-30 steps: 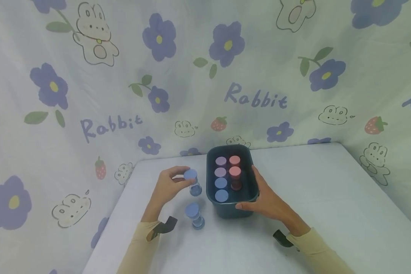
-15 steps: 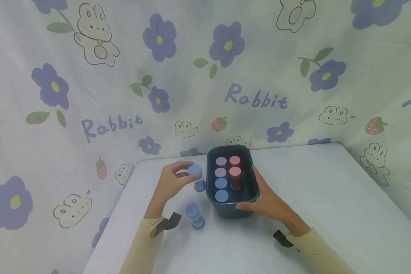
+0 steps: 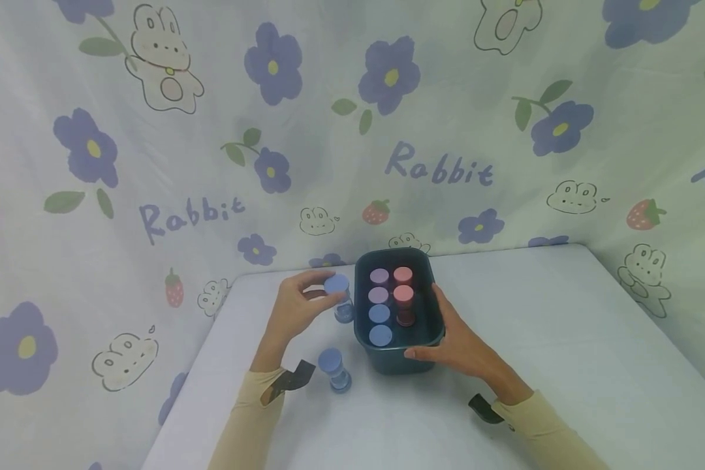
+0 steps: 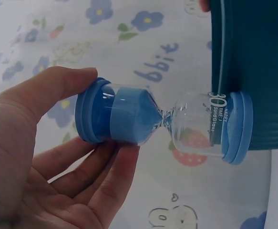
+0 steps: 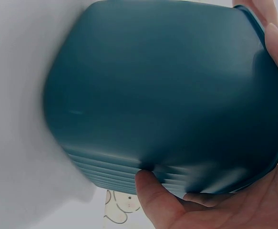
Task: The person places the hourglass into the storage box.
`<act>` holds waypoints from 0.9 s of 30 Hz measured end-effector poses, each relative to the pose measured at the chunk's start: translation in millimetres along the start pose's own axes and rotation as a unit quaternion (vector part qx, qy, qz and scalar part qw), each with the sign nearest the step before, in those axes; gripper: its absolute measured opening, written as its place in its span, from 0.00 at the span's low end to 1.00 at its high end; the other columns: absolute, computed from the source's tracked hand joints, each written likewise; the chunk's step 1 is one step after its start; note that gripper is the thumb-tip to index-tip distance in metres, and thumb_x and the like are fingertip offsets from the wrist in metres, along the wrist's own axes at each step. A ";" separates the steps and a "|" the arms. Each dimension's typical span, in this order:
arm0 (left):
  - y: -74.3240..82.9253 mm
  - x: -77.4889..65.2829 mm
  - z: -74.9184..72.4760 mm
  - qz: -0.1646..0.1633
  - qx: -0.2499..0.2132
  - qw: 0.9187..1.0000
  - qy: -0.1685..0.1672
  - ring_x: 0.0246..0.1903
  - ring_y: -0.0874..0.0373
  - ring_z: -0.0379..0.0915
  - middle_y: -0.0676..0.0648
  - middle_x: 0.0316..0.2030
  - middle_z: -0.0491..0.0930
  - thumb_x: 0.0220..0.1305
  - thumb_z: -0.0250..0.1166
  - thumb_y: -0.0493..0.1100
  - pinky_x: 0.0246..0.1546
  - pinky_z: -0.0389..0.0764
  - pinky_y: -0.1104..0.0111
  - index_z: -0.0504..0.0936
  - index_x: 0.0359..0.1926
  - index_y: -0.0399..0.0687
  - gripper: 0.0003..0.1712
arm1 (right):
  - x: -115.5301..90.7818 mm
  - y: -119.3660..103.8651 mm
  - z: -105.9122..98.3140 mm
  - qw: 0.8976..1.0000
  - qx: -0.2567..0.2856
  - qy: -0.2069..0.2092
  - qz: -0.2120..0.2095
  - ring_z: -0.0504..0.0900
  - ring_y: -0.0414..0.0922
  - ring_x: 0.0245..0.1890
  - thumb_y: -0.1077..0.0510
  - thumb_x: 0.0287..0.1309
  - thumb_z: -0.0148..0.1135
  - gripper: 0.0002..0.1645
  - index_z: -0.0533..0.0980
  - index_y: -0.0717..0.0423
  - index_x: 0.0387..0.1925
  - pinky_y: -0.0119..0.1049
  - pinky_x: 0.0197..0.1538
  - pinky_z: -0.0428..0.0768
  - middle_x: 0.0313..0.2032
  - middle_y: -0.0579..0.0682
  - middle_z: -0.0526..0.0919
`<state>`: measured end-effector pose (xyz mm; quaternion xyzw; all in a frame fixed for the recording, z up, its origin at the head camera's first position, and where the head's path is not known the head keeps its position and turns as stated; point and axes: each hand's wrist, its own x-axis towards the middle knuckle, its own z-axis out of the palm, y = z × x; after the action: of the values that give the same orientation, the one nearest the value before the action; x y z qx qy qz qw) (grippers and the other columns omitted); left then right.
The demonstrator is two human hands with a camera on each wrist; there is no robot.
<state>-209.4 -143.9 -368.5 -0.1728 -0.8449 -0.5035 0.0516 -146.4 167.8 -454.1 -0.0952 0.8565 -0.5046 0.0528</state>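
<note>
My left hand [image 3: 298, 305] pinches a blue hourglass [image 4: 136, 114] by its upper cap, holding it just left of a dark teal bin [image 3: 399, 362]. The left wrist view shows blue sand mostly in the bulb nearer the fingers. My right hand [image 3: 461, 339] grips the bin's right side near the front corner, with the thumb over the front rim. Inside the bin stand two purple hourglasses [image 3: 378, 296], two blue-capped hourglasses [image 3: 379, 335] and two pink hourglasses [image 3: 403, 296]. Another blue hourglass [image 3: 335, 370] stands on the table in front of the left hand.
A white-covered table [image 3: 552, 339] extends on both sides of the bin. Behind it hangs a curtain [image 3: 329, 130] printed with flowers and rabbits. A dark strap [image 3: 290, 382] sits at the left wrist and another dark strap [image 3: 485, 410] at the right.
My left hand has moved right and slightly up with the hourglass, bringing it close to the bin's left rim. The right hand and the bin have stayed put.
</note>
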 end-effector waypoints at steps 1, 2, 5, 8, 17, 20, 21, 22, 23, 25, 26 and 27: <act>0.9 0.4 -0.3 0.001 0.001 1.000 0.002 0.51 0.45 0.87 0.42 0.55 0.86 0.57 0.78 0.44 0.54 0.88 0.62 0.85 0.57 0.44 0.26 | 0.1 0.4 0.1 1.000 -0.003 0.000 0.001 0.50 0.62 0.82 0.33 0.44 0.80 0.81 0.33 0.41 0.83 0.74 0.74 0.60 0.84 0.52 0.41; 2.0 1.0 -0.5 0.001 0.000 1.000 0.005 0.52 0.46 0.86 0.42 0.55 0.86 0.57 0.79 0.44 0.54 0.88 0.62 0.85 0.56 0.44 0.26 | 0.3 0.8 0.3 1.000 -0.004 0.000 0.002 0.50 0.62 0.82 0.33 0.44 0.80 0.81 0.33 0.41 0.83 0.74 0.74 0.60 0.84 0.52 0.41; 5.3 3.0 -0.6 0.013 0.002 1.000 0.010 0.53 0.46 0.86 0.42 0.56 0.85 0.56 0.79 0.44 0.55 0.88 0.62 0.85 0.57 0.43 0.27 | 0.9 1.9 0.6 1.000 -0.006 0.001 0.002 0.50 0.62 0.82 0.33 0.44 0.80 0.81 0.33 0.40 0.83 0.74 0.73 0.61 0.84 0.52 0.42; 9.1 4.9 -0.2 0.032 0.007 0.999 0.014 0.55 0.48 0.84 0.42 0.56 0.85 0.57 0.79 0.43 0.56 0.87 0.61 0.85 0.56 0.43 0.26 | 1.4 2.3 1.0 1.000 -0.005 0.001 0.002 0.50 0.62 0.82 0.33 0.44 0.80 0.81 0.33 0.40 0.83 0.74 0.73 0.61 0.84 0.52 0.42; 21.2 10.7 9.0 0.053 -0.030 0.998 0.020 0.55 0.49 0.84 0.43 0.56 0.85 0.57 0.79 0.41 0.57 0.87 0.56 0.85 0.56 0.43 0.25 | 1.7 1.7 -0.2 1.000 -0.006 0.003 0.001 0.50 0.62 0.82 0.32 0.43 0.80 0.81 0.33 0.40 0.83 0.74 0.73 0.60 0.84 0.52 0.42; 23.9 12.7 16.9 0.051 -0.043 0.998 0.015 0.56 0.50 0.82 0.44 0.55 0.85 0.56 0.79 0.43 0.58 0.86 0.59 0.85 0.56 0.44 0.26 | 1.6 1.7 -0.5 1.000 -0.004 0.003 0.000 0.50 0.63 0.82 0.33 0.44 0.80 0.81 0.33 0.41 0.83 0.74 0.73 0.60 0.84 0.53 0.41; 24.6 13.3 19.6 0.052 -0.047 0.997 0.013 0.56 0.50 0.82 0.44 0.54 0.85 0.56 0.79 0.43 0.58 0.86 0.59 0.85 0.55 0.43 0.26 | 1.5 1.7 -0.5 1.000 -0.003 0.001 0.000 0.50 0.63 0.82 0.33 0.44 0.80 0.81 0.33 0.41 0.83 0.74 0.73 0.60 0.84 0.52 0.41; 24.9 13.8 22.4 0.053 -0.052 0.997 0.012 0.56 0.50 0.82 0.44 0.54 0.85 0.56 0.79 0.43 0.58 0.86 0.59 0.86 0.55 0.43 0.25 | 1.5 1.7 -0.2 1.000 -0.004 0.000 0.000 0.49 0.63 0.82 0.32 0.44 0.80 0.81 0.33 0.41 0.83 0.74 0.73 0.59 0.84 0.53 0.41; 25.0 14.5 25.2 0.054 -0.056 0.997 0.010 0.55 0.50 0.82 0.44 0.53 0.85 0.56 0.79 0.43 0.58 0.86 0.58 0.86 0.55 0.43 0.25 | 1.5 1.7 0.0 1.000 -0.004 -0.001 0.001 0.49 0.62 0.82 0.32 0.44 0.80 0.82 0.33 0.41 0.83 0.74 0.73 0.59 0.84 0.52 0.40; 24.6 15.9 30.4 0.056 -0.065 0.996 0.008 0.55 0.50 0.82 0.43 0.52 0.85 0.56 0.80 0.43 0.58 0.86 0.56 0.86 0.54 0.43 0.25 | 1.6 1.8 0.4 1.000 -0.007 -0.001 0.000 0.49 0.62 0.82 0.32 0.44 0.80 0.82 0.33 0.41 0.83 0.74 0.73 0.59 0.84 0.52 0.40; 24.2 16.9 32.8 0.057 -0.068 0.996 0.007 0.55 0.49 0.83 0.43 0.52 0.85 0.56 0.79 0.42 0.58 0.86 0.54 0.86 0.54 0.42 0.25 | 1.7 1.6 0.3 1.000 -0.007 -0.001 -0.001 0.49 0.62 0.82 0.32 0.44 0.80 0.82 0.33 0.41 0.83 0.74 0.73 0.60 0.84 0.52 0.41; 24.1 18.1 35.0 0.058 -0.069 0.996 0.005 0.55 0.49 0.83 0.43 0.52 0.86 0.56 0.79 0.43 0.58 0.87 0.56 0.86 0.54 0.42 0.25 | 1.8 1.4 0.2 1.000 -0.008 0.000 -0.002 0.50 0.62 0.82 0.32 0.44 0.79 0.82 0.33 0.41 0.83 0.74 0.73 0.60 0.84 0.52 0.41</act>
<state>-215.0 -98.7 -360.7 -0.2220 -0.7967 -0.5573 0.0731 -148.2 167.8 -455.5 -0.0972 0.8604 -0.4976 0.0511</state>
